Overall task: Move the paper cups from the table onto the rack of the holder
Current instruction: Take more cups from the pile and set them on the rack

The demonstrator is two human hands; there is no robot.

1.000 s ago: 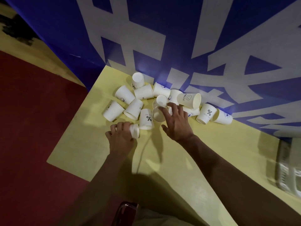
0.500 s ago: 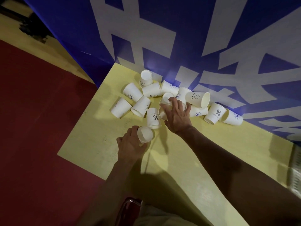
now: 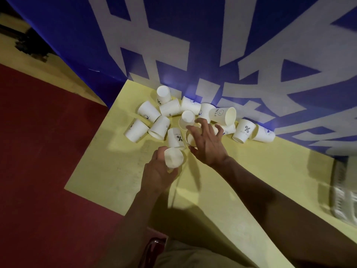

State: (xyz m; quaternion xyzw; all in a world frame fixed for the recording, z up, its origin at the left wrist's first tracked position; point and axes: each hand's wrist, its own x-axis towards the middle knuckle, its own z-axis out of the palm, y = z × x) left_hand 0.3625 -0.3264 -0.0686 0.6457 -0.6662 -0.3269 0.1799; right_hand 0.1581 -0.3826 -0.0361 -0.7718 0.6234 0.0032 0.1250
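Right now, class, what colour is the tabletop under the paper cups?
Pale yellow tabletop, clearest in the head view.

"HELLO" on a tipped paper cup (image 3: 223, 115); "%" on three others — (image 3: 175, 138), (image 3: 243, 130), (image 3: 163, 95)

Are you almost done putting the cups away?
Not nearly. No cup is seen on a rack yet. The left hand holds one cup, and the right hand is curling around another. About a dozen cups still lie in the pile on the yellow table.
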